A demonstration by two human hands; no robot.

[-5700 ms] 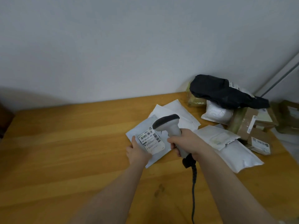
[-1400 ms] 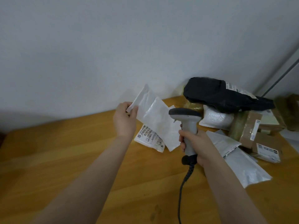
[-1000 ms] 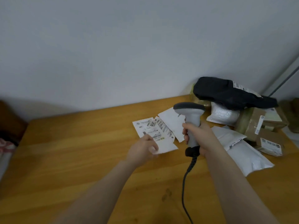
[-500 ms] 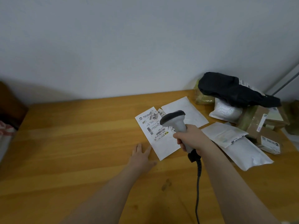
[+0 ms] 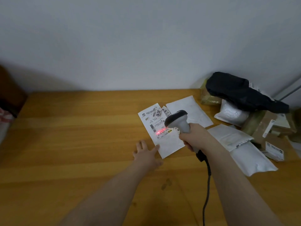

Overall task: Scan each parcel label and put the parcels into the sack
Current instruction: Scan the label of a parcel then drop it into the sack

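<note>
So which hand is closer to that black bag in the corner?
Right. The right hand, gripping the scanner, is in front and left of the black bag; the left hand lies flat on the table, farther left.

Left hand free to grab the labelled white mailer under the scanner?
Probably yes: the left hand lies open and empty on the table, fingertips at the labelled mailer's near corner. Only the scanner, in the right hand, hangs above it.
</note>
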